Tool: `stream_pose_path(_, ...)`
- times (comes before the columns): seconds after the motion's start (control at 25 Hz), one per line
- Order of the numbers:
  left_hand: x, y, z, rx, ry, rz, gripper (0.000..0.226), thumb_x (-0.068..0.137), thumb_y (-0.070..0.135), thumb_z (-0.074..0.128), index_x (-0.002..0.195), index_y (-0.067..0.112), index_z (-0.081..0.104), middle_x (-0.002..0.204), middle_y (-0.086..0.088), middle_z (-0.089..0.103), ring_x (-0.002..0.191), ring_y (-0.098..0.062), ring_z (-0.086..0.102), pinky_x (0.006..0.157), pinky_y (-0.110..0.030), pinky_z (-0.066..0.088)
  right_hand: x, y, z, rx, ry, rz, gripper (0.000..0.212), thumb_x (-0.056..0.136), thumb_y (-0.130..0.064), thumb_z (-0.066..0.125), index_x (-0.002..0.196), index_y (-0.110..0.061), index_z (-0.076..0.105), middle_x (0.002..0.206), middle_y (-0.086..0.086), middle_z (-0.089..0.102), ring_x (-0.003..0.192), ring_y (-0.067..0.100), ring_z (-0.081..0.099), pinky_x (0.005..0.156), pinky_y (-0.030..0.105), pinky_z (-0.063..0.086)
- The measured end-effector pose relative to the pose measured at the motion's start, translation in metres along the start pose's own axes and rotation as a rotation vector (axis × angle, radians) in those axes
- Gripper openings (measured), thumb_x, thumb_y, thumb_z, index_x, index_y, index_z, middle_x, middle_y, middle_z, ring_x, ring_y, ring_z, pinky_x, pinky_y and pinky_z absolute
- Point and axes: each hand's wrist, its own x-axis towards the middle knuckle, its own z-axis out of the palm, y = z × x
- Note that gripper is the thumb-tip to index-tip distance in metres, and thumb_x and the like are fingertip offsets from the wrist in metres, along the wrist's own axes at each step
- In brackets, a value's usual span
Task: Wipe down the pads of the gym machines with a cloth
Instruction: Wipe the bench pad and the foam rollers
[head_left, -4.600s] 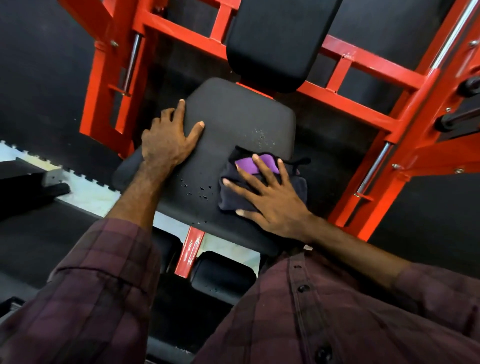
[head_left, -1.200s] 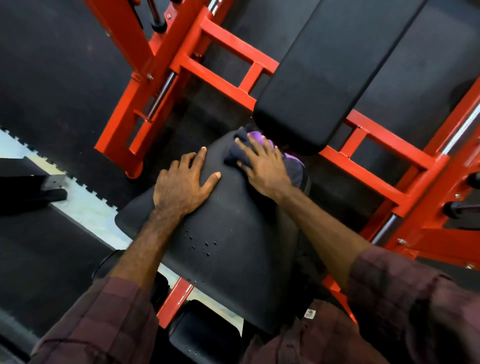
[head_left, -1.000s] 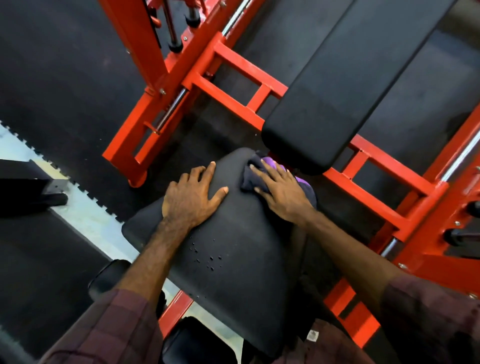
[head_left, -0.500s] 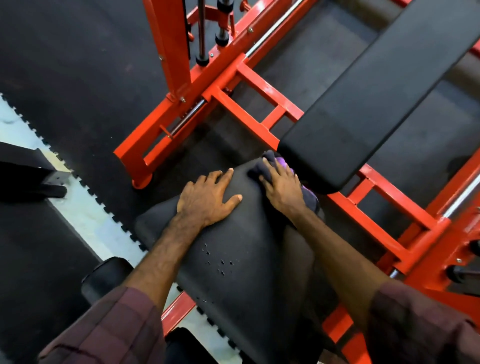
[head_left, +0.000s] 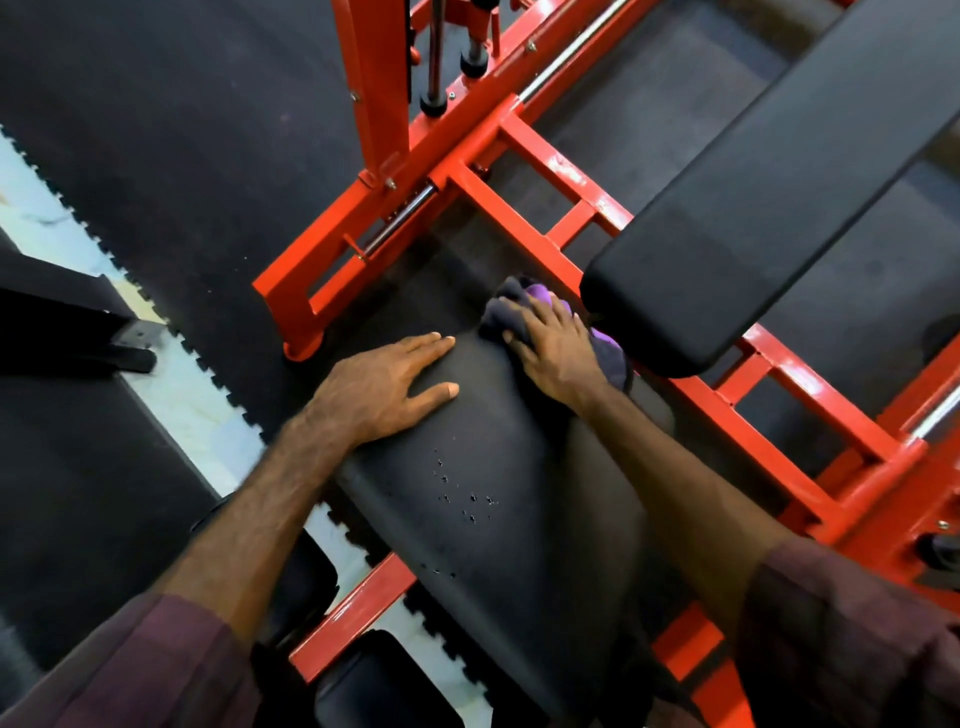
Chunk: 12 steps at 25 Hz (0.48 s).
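A black seat pad (head_left: 498, 457) of a red gym machine fills the middle of the view, with small droplets near its centre. My left hand (head_left: 384, 389) lies flat on the pad's left side, fingers apart, holding nothing. My right hand (head_left: 558, 348) presses a dark cloth with purple patches (head_left: 506, 312) onto the pad's far end, right below the long black back pad (head_left: 769, 197). Part of the cloth is hidden under my palm.
The red steel frame (head_left: 524, 171) with chrome rods surrounds the pads. Black rubber floor mats (head_left: 182, 156) with toothed edges lie around, with a pale floor strip (head_left: 187, 389) at left. Black roller pads (head_left: 384, 686) sit near the bottom edge.
My right hand slid the cloth from the seat pad's near right side up to its far end under the back pad. The left hand stayed flat; my view tilted forward.
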Motion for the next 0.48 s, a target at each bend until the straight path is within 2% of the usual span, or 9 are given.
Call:
stream_pose_path(0.08, -0.015, -0.008, -0.006, -0.013, 0.02, -0.002, 0.08, 0.092, 0.081, 0.032, 0.163, 0.046, 0.028, 0.169, 0.021, 0.03, 0.152, -0.004, 0.035, 0.116, -0.037, 0.044, -0.028, 0.021, 0.001, 0.017, -0.002, -0.17, 0.068, 0.103, -0.059, 0.03, 0.162, -0.028, 0.038, 0.171, 0.004, 0.031, 0.159, 0.033, 0.023, 0.129, 0.054, 0.019)
stream_pose_path(0.12, -0.022, -0.012, -0.008, -0.024, 0.031, -0.006, 0.079, 0.091, 0.081, 0.031, 0.163, 0.047, 0.029, 0.168, 0.023, 0.03, 0.152, -0.003, 0.035, 0.115, -0.035, 0.045, -0.031, 0.032, -0.002, 0.014, 0.003, -0.178, 0.069, 0.103, -0.06, 0.03, 0.163, -0.028, 0.037, 0.171, 0.005, 0.03, 0.16, 0.032, 0.022, 0.128, 0.055, 0.021)
stream_pose_path(0.2, -0.032, -0.016, -0.007, -0.047, 0.08, -0.005, 0.075, 0.094, 0.079, 0.033, 0.162, 0.048, 0.032, 0.166, 0.024, 0.034, 0.149, -0.001, 0.038, 0.112, -0.035, 0.048, -0.012, 0.03, -0.004, -0.001, 0.001, -0.047, 0.07, 0.1, -0.061, 0.026, 0.163, -0.032, 0.036, 0.17, 0.009, 0.033, 0.155, 0.038, 0.03, 0.124, 0.055, 0.027)
stream_pose_path(0.28, -0.034, -0.018, -0.002, -0.041, 0.13, 0.016, 0.069, 0.096, 0.076, 0.036, 0.16, 0.048, 0.035, 0.163, 0.025, 0.04, 0.145, -0.002, 0.044, 0.108, -0.037, 0.051, 0.008, 0.001, -0.002, -0.015, 0.015, 0.127, 0.071, 0.097, -0.062, 0.024, 0.159, -0.034, 0.041, 0.165, 0.011, 0.039, 0.147, 0.042, 0.037, 0.12, 0.058, 0.031)
stream_pose_path(0.32, -0.033, -0.019, 0.001, -0.047, 0.15, 0.02, 0.067, 0.097, 0.074, 0.037, 0.159, 0.047, 0.038, 0.161, 0.024, 0.042, 0.143, -0.003, 0.048, 0.105, -0.036, 0.052, 0.008, -0.014, 0.002, -0.011, 0.036, 0.119, 0.067, 0.099, -0.06, 0.027, 0.157, -0.032, 0.044, 0.164, 0.01, 0.04, 0.147, 0.042, 0.037, 0.12, 0.059, 0.03)
stream_pose_path(0.48, -0.031, -0.023, 0.005, -0.046, 0.171, 0.015, 0.065, 0.097, 0.075, 0.037, 0.157, 0.048, 0.04, 0.158, 0.025, 0.046, 0.14, -0.003, 0.052, 0.101, -0.038, 0.056, -0.055, -0.004, 0.004, 0.045, 0.046, -0.214, 0.061, 0.106, -0.054, 0.034, 0.162, -0.031, 0.038, 0.171, 0.0, 0.032, 0.159, 0.03, 0.025, 0.128, 0.054, 0.019)
